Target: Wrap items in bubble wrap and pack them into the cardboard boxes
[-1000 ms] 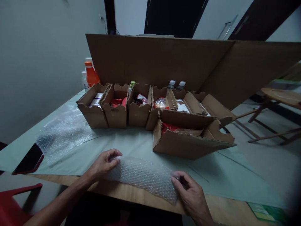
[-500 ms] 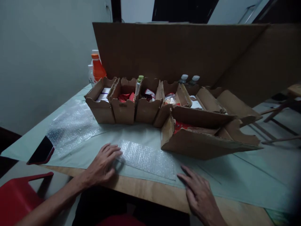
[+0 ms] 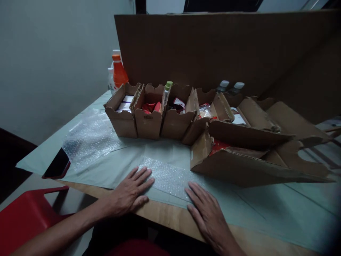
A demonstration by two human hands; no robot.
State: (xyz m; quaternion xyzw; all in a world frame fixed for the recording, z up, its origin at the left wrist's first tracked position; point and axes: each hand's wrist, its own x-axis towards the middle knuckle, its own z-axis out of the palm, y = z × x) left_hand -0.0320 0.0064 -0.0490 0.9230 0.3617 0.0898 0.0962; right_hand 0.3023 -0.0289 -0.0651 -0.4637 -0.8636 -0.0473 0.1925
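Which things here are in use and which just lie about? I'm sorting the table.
In use: small bubble wrap sheet, pressed flat by left hand and right hand.
Lying about: large bubble wrap sheet, phone, orange bottle, cardboard boxes.

Clear dotted bubble wrap point(image 3: 167, 176) on pale green sheet point(image 3: 266, 206); brown cardboard boxes point(image 3: 149, 121), orange bottle point(image 3: 119, 73) far left, red chair point(image 3: 23, 217) near left

A small rectangular sheet of clear bubble wrap point(image 3: 167, 176) lies flat and spread out on the pale green cover near the table's front edge.
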